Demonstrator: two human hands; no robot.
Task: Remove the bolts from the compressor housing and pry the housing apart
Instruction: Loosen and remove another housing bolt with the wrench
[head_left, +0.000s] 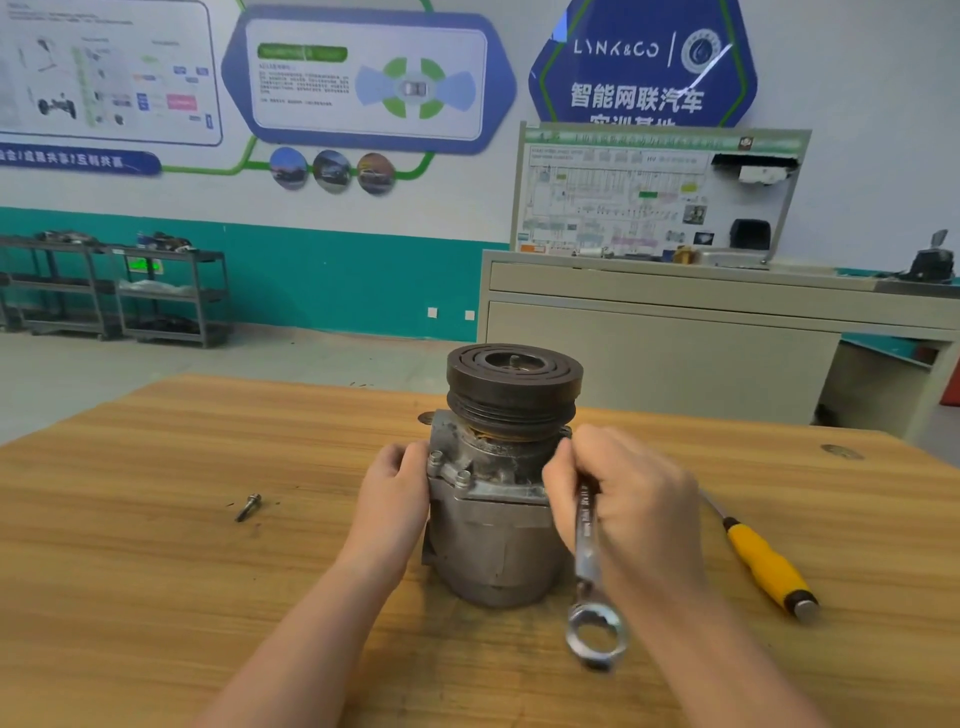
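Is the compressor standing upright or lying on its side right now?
Upright. The compressor stands on the table with its pulley on top, facing up. The left hand steadies its side.

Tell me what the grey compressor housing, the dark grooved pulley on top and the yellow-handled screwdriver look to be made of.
Grey compressor housing: probably cast aluminium, judging by its dull, matte pale-grey surface with rounded edges.
Dark grooved pulley: likely steel or iron, dark brownish and unpolished, with concentric grooves.
Yellow-handled screwdriver: the handle looks like smooth plastic with a grey end cap; the thin shaft appears to be bright metal.
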